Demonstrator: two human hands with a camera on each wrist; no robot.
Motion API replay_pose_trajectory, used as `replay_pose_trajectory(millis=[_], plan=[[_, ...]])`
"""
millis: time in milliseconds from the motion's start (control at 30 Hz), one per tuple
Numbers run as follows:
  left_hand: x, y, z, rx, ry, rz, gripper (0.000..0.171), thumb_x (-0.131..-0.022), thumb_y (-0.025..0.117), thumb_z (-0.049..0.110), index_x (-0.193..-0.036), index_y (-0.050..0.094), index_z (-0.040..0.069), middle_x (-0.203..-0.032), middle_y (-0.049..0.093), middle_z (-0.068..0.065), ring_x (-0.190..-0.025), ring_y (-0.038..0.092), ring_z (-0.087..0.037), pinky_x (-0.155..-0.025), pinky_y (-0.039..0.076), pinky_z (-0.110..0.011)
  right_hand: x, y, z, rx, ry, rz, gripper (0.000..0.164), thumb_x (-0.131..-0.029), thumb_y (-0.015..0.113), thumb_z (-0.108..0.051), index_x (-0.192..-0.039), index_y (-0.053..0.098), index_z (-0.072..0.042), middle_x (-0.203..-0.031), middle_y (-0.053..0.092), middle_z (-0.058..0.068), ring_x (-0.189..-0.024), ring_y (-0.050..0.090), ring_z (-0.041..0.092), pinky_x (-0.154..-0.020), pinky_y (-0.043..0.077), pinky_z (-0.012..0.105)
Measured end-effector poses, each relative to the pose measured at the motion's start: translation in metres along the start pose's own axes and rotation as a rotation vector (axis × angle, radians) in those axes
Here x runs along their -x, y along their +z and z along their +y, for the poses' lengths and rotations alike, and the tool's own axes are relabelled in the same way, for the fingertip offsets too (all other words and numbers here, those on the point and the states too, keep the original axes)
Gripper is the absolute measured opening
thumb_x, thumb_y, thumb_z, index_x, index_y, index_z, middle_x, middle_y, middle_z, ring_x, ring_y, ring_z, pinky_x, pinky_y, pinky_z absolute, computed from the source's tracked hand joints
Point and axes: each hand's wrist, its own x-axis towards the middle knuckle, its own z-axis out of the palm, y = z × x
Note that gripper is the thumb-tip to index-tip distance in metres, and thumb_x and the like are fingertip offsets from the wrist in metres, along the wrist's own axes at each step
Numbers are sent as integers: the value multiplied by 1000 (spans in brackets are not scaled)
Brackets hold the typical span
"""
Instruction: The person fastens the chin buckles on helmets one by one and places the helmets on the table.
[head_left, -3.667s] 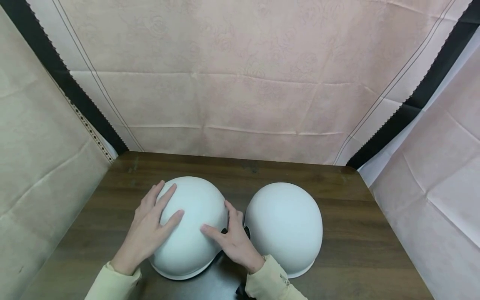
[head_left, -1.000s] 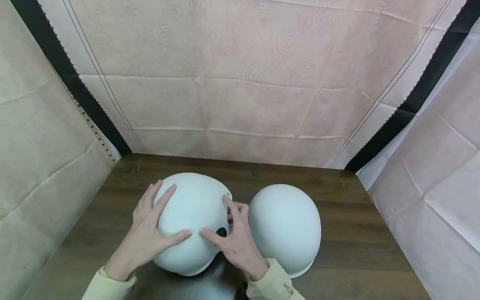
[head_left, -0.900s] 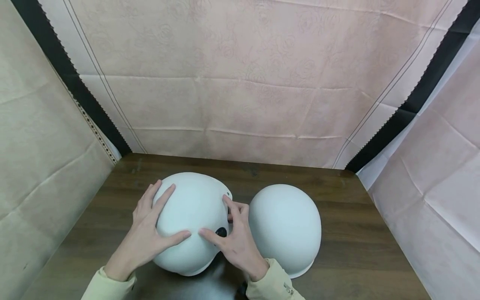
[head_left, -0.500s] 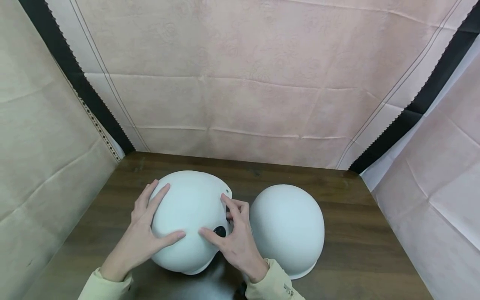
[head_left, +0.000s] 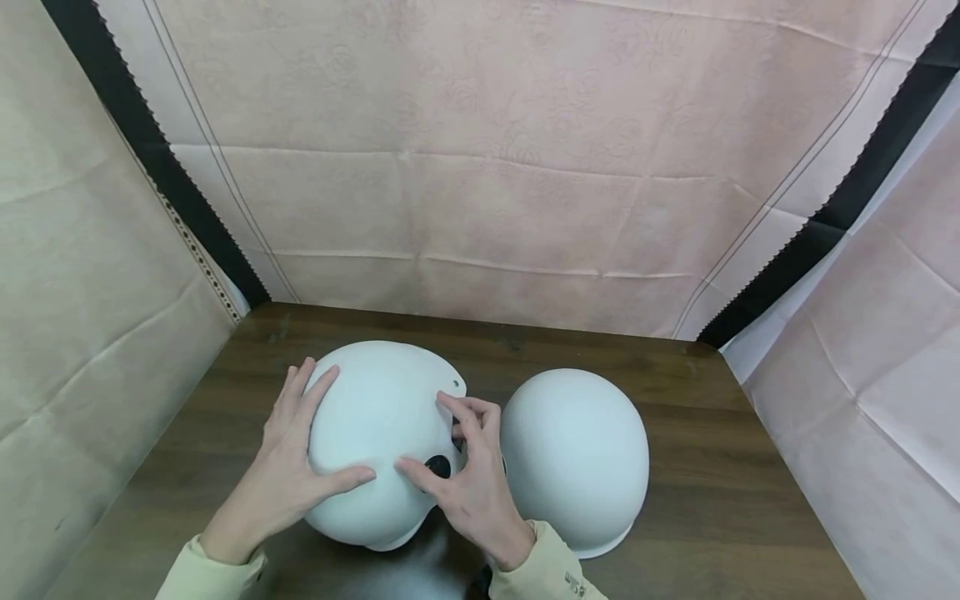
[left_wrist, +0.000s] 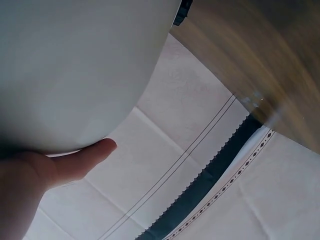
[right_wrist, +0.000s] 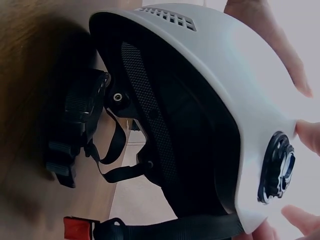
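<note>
A white helmet (head_left: pixel 375 425) is tilted on the wooden table, its round shell up. My left hand (head_left: pixel 281 479) lies spread on its left side, fingers straight and thumb across the shell. My right hand (head_left: pixel 477 479) grips the right edge, thumb and index finger on the shell and the other fingers tucked at the rim. Between them sits a black knob (head_left: pixel 441 465). In the right wrist view the black lining, a black chin strap (right_wrist: pixel 170 229) and a red buckle (right_wrist: pixel 79 228) show below the shell (right_wrist: pixel 215 60).
A second white helmet (head_left: pixel 573 458) stands close on the right, dome up, beside my right wrist. The wooden table (head_left: pixel 720 492) has pale cloth walls (head_left: pixel 480 208) behind and at both sides, with black bands in the corners.
Since the oldest frame the helmet has turned, so its knob and a small hole now show. My left thumb has moved lower and my right fingers have shifted around the knob. The second helmet stays put.
</note>
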Motion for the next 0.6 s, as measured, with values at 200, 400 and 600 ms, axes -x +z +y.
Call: replay_pose_trajectory(millis=[200,400,600], plan=[[0,0,1,7,-20,-1,111,-65,89,43,-154,23,32,-162,5,-2,-146,2,-36,-87,21,-81,1,0,0,0,-25,6,70,-79,80,-40,-141,47,-30,-131,32,0,-98,47,16,-88,45,43],[0,0,4,-9,-35,-11,113,-66,88,45,-155,20,30,-161,5,-8,-143,7,-42,-84,24,-81,0,0,-3,14,-83,10,68,-80,80,-37,-140,49,-25,-131,33,3,-113,44,17,-90,45,46],[0,-2,7,-37,-61,-45,118,-66,87,49,-156,13,33,-162,1,-6,-143,5,-46,-84,22,-83,1,-1,-4,14,-110,4,66,-81,79,-37,-139,50,-28,-132,33,2,-121,42,19,-91,47,50]])
